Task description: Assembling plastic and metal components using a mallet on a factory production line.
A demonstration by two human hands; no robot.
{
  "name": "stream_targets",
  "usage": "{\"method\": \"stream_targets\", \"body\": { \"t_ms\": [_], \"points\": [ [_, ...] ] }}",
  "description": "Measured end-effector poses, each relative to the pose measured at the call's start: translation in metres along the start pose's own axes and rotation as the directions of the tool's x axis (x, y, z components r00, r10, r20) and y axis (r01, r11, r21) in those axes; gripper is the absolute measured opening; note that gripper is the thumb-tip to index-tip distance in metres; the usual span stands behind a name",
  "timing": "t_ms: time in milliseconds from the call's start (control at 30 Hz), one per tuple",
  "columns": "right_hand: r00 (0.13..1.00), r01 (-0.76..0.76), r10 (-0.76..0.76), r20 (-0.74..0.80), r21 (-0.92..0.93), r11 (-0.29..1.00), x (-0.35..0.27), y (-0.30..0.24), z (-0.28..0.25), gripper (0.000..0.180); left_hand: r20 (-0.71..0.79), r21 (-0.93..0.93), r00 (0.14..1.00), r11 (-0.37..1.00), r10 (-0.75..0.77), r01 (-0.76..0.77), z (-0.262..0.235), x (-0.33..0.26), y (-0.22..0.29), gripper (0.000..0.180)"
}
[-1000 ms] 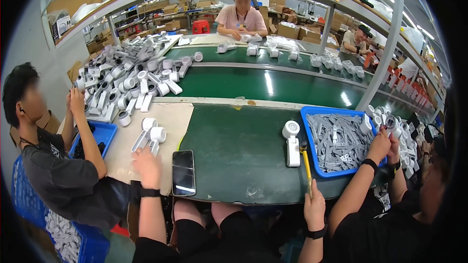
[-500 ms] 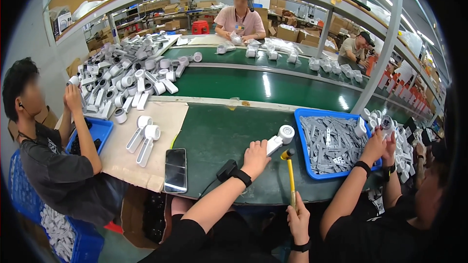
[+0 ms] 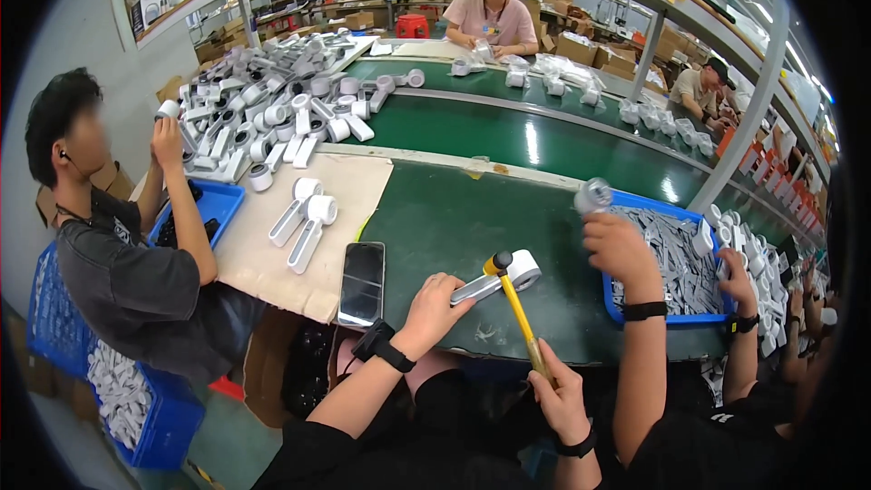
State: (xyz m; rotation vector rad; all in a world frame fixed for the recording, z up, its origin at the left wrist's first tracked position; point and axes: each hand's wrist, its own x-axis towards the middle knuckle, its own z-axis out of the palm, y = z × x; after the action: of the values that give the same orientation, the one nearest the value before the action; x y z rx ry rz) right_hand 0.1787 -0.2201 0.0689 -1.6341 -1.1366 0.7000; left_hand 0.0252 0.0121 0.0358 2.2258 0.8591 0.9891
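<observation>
Since earlier, hammer [image 3: 515,308] swung over part [image 3: 497,279] on green surface [image 3: 454,218]; left hand [image 3: 434,305] pinned its handle, right hand [image 3: 558,392] gripped hammer shaft; part looked light, rigid plastic, probably slippery; steady by handle.

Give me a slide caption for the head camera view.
Left hand steadies a white round-headed plastic part on the green bench; right hand taps with a yellow-handled mallet.
</observation>
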Motion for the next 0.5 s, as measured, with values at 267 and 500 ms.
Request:
{"method": "stream_targets", "body": {
  "t_ms": [267,500],
  "points": [
    [0.972,0.228,-0.231,0.038,-0.381,0.896,-0.002,-0.025,-0.001,0.054,-0.064,-0.029,0.994,0.995,0.088,-0.09,-0.001,-0.007,-0.01,0.022],
    [0.942,0.292,-0.326,-0.08,-0.282,0.914,-0.002,-0.036,0.003,0.052,-0.066,-0.058,0.993,0.993,0.1,-0.104,0.004,-0.005,-0.013,0.022]
  ]
}}
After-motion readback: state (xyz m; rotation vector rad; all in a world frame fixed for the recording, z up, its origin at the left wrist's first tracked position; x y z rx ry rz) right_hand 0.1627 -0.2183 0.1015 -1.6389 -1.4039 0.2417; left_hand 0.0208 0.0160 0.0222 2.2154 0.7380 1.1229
